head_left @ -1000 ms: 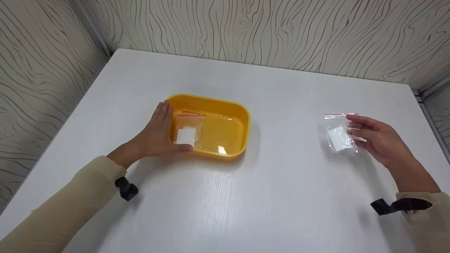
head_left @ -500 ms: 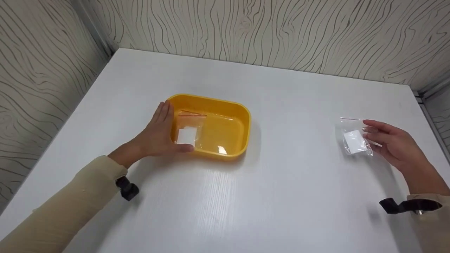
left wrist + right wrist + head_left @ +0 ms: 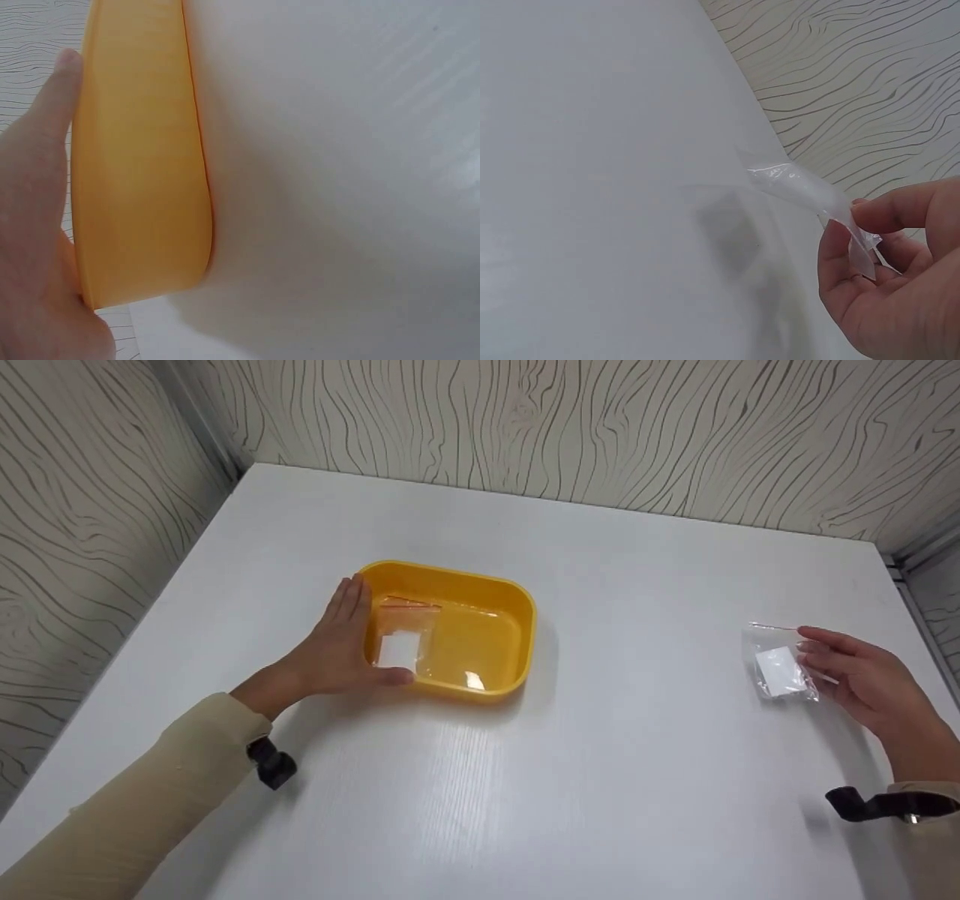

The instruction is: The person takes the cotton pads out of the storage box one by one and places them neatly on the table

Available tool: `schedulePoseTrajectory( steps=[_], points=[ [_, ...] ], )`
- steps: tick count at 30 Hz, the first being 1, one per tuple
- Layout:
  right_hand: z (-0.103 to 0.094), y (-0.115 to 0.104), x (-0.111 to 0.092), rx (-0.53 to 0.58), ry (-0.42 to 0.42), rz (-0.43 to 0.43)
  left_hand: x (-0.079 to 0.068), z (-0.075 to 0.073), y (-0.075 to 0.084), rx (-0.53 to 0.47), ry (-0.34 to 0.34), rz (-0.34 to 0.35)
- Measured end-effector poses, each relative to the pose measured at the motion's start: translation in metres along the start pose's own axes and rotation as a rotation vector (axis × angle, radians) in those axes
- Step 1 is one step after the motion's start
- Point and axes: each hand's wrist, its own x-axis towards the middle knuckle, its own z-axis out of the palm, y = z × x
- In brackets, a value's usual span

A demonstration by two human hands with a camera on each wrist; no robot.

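My left hand [image 3: 337, 641] holds the left end of a yellow plastic tray [image 3: 529, 637]. Its thumb lies along the near rim and its fingers reach the far left corner. The left wrist view shows the tray's outer wall [image 3: 142, 165] beside that hand. Inside the tray, at the left, lies a clear zip bag [image 3: 429, 641] with a white piece in it. Far to the right, my right hand [image 3: 870, 682] pinches another small zip bag [image 3: 780, 671] by its right side. That bag also contains a white piece and hangs above the table, casting a shadow in the right wrist view.
Both arms reach over a white table [image 3: 465, 802]. Wood-patterned panels [image 3: 517, 427] stand behind it and along the left side. A black strap [image 3: 271, 763] with a small mount sits on each wrist.
My right hand has moved to the right and a little nearer, carrying the zip bag with it. The left hand and the tray have stayed in place.
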Motion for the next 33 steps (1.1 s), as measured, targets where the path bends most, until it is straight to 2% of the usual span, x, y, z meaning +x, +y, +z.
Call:
schedulePoseTrajectory(
  steps=[9,16,27,31,33],
  points=[
    [-0.016,0.001,-0.004,-0.006,-0.039,-0.007,0.0,-0.001,0.0,0.007,0.0,-0.006],
    [-0.024,0.002,-0.006,-0.021,-0.033,-0.013,0.001,-0.001,0.0,0.009,0.007,-0.006],
    [-0.041,0.006,-0.008,-0.035,0.001,0.037,0.0,-0.001,0.001,0.007,0.002,-0.015],
    [-0.044,0.009,-0.008,-0.083,0.024,0.052,0.001,0.0,0.002,-0.001,0.003,-0.015],
    [-0.044,0.009,-0.008,-0.147,0.047,0.061,0.001,0.0,0.002,-0.002,0.003,-0.012]
  ],
)
